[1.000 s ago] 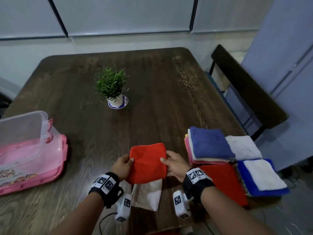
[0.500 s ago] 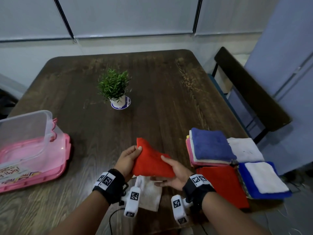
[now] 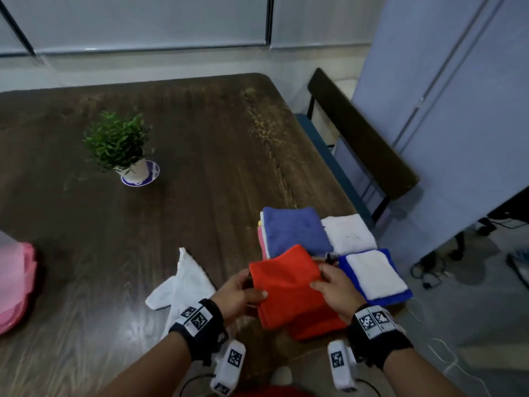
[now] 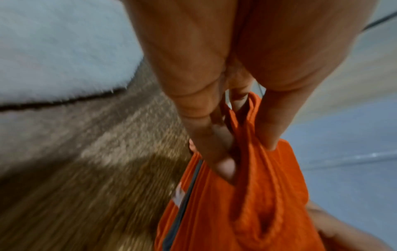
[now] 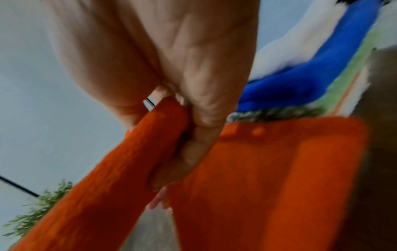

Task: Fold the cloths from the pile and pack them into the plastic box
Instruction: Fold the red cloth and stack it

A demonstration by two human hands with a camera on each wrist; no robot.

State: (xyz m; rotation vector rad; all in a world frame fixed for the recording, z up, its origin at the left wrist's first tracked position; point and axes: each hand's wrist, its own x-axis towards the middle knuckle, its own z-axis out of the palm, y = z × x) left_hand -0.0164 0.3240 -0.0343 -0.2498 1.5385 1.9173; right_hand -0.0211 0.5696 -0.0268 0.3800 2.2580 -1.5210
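A folded orange-red cloth (image 3: 289, 285) is held between both hands above another red cloth (image 3: 320, 328) at the table's near right. My left hand (image 3: 243, 290) pinches its left edge (image 4: 253, 152). On the right edge (image 5: 163, 129) my right hand (image 3: 332, 285) has its fingers curled. Behind lie stacks of folded cloths: a blue-topped stack (image 3: 294, 230), a white cloth (image 3: 347, 233) and a white-on-blue stack (image 3: 375, 273). A crumpled white cloth (image 3: 183, 285) lies loose to the left. Only a pink edge of the plastic box (image 3: 14, 285) shows at the far left.
A small potted plant (image 3: 120, 147) stands mid-table on a saucer. A dark chair back (image 3: 363, 133) stands beyond the table's right edge. Cables trail on the floor at the right.
Both hands have carried the orange-red cloth to the right, from over the white cloth to above the red cloth by the stacks. The white cloth now lies uncovered.
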